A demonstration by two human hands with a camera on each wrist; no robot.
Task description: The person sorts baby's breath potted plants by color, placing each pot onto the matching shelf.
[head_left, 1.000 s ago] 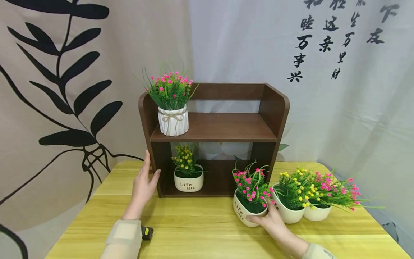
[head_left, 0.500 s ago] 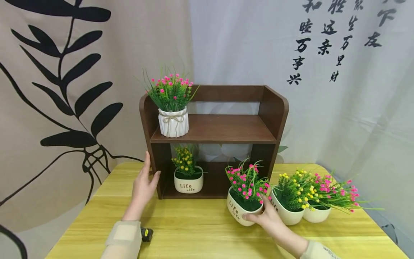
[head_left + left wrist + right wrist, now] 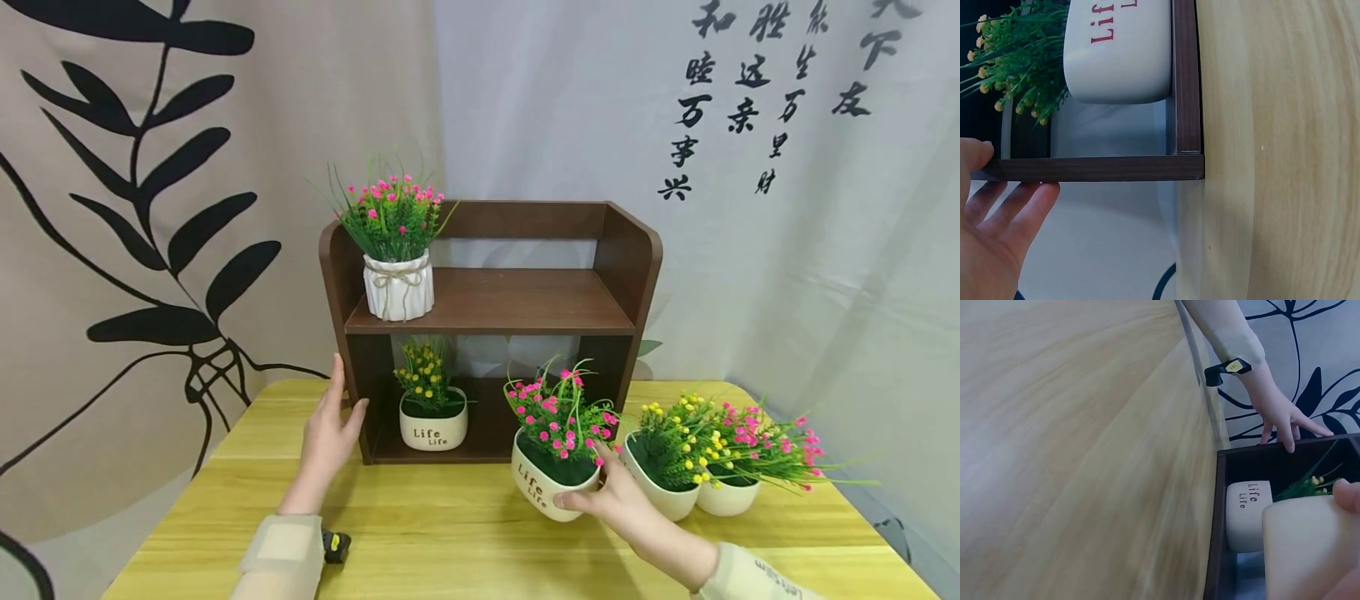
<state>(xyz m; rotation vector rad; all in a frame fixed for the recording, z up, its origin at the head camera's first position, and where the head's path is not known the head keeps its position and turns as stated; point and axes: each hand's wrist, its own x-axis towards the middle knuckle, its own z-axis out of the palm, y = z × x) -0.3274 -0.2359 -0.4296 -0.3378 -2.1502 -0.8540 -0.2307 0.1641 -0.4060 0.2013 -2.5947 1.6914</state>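
The right hand (image 3: 611, 500) is being kept around a cream pot of pink flowers (image 3: 551, 479), its fingers (image 3: 573, 501) curled against the pot's lower side and rim. The pot is being held tilted just in front of the lower compartment of the brown shelf (image 3: 491, 325), at the edge of the yellow table (image 3: 450, 533); whether its base is touching the table cannot be told. The left hand (image 3: 327, 433) is being laid flat against the shelf's left side panel, fingers straight, nothing being gripped. Inside the lower compartment a pot of yellow flowers (image 3: 432, 417) is being kept, and a ribbed white pot (image 3: 399, 287) on the upper board. Two more pots (image 3: 697, 492) are being left just right of the held one.
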